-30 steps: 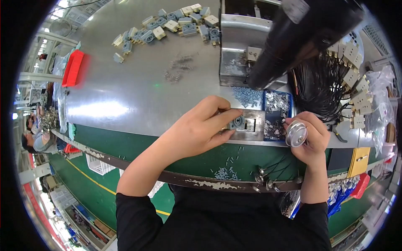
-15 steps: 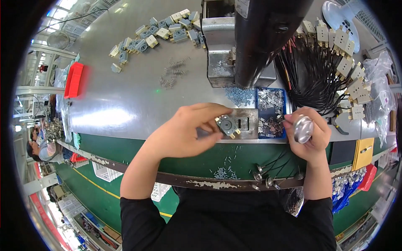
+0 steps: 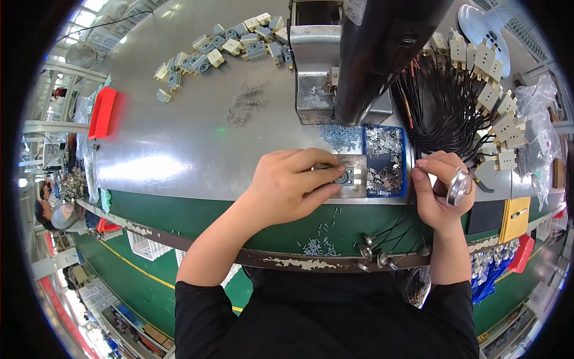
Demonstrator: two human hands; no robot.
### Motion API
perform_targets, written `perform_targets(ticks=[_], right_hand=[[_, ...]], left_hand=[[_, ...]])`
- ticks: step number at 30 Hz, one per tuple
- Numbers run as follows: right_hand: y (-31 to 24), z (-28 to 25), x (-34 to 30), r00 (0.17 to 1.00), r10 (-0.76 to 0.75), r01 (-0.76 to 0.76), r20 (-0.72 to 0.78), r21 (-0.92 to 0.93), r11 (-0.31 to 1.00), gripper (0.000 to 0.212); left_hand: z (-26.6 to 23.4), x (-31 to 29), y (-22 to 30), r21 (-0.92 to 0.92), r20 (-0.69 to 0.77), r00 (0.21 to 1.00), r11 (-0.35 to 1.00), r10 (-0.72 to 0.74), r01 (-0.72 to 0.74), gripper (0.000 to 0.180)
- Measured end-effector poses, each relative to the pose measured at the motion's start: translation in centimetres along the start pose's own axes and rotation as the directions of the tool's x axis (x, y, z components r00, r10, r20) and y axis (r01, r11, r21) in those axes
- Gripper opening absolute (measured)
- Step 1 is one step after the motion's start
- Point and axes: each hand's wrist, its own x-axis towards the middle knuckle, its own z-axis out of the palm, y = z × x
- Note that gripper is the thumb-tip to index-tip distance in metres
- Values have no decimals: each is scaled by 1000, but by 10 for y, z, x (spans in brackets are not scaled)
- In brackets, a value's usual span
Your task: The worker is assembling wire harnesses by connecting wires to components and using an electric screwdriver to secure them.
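My left hand (image 3: 293, 186) grips a small grey switch-like block (image 3: 345, 175) by its sides, fingers partly covering it. The block is down on the flat metal fixture plate (image 3: 357, 191) in front of the press. On the right, my right hand (image 3: 439, 197) is closed around a round, shiny silver metal part (image 3: 459, 186), which sits against its fingers. The right thumb and index finger pinch close together beside the blue tray (image 3: 405, 161); anything between their tips is too small to make out. Small metal clips (image 3: 385, 142) fill parts of that tray.
Blue screws (image 3: 341, 136) lie behind the plate, under the press (image 3: 320, 99). Springs (image 3: 239, 113) and more grey blocks (image 3: 230, 45) lie farther left. Black wires (image 3: 445, 113) with cream connectors are at right. Loose screws (image 3: 320, 246) and wired silver discs (image 3: 382, 258) sit along the near edge.
My left hand has moved right and set the block onto the fixture plate, turning it. My right hand has shifted slightly right, away from the tray, still holding the silver part.
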Motion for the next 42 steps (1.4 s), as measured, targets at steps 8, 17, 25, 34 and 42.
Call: perform_targets(ticks=[8, 17, 25, 34, 42], right_hand=[[2, -3, 0, 996, -54, 51, 68, 51, 997, 22], [-13, 1, 12, 999, -32, 30, 25, 46, 998, 18], [-19, -7, 17, 995, 7, -45, 102, 377, 925, 13], [-29, -14, 41, 838, 323, -526, 440, 491, 694, 29], [-14, -26, 17, 463, 530, -836, 711, 548, -4, 20]], left_hand=[[-15, 30, -19, 369, 202, 971, 929, -124, 42, 29], [-15, 52, -28, 465, 398, 917, 861, 5, -207, 20], [-37, 26, -23, -64, 147, 976, 984, -158, 169, 18], [-6, -8, -18, -773, -20, 848, 546, -530, 323, 15], [1, -11, -12, -797, 69, 840, 476, -539, 371, 20]])
